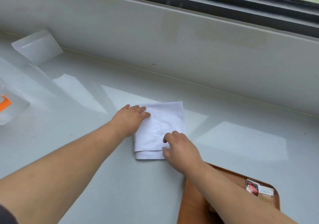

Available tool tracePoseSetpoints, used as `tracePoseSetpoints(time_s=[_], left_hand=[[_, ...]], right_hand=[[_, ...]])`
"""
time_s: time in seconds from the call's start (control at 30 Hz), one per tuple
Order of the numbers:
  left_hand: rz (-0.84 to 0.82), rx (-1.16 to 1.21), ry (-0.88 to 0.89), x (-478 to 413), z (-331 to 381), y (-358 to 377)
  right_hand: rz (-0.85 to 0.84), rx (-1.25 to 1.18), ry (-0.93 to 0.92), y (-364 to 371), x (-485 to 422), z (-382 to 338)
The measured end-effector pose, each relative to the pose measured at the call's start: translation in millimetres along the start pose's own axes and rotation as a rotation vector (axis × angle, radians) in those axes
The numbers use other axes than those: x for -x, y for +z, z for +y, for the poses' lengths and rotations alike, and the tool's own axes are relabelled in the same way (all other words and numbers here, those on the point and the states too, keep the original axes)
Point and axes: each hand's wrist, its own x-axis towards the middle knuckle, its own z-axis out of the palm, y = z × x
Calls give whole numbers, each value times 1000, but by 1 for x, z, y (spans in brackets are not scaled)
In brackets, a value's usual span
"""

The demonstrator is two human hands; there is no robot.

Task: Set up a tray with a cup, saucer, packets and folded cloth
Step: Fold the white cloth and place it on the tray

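A: anything worn on the arms?
B: nope, both forearms bare down to the left hand (132,116) and right hand (180,148). no rings, watch or gloves. only a bit of dark sleeve (6,215) at the bottom left corner.

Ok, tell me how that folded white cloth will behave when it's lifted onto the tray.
The cloth is thin, layered fabric, so it will probably sag and may unfold if lifted by one edge. It looks light; on the glossy counter it likely slides easily.
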Motion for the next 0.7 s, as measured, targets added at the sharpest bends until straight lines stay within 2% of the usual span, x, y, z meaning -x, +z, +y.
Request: tracePoseSetpoints(time_s=[0.13, 0.3, 0.53, 0.7], left_hand=[[0, 37, -65, 12, -9, 15], [68, -21, -170, 30, -20, 20], [139, -129, -122, 47, -32, 26], [198, -175, -40, 44, -26, 24]], right_hand=[[-9, 60, -125, 21, 1, -25], [0, 181, -104, 39, -5, -44], [107, 281, -59, 43, -11, -52], [110, 289, -94, 47, -15, -75]])
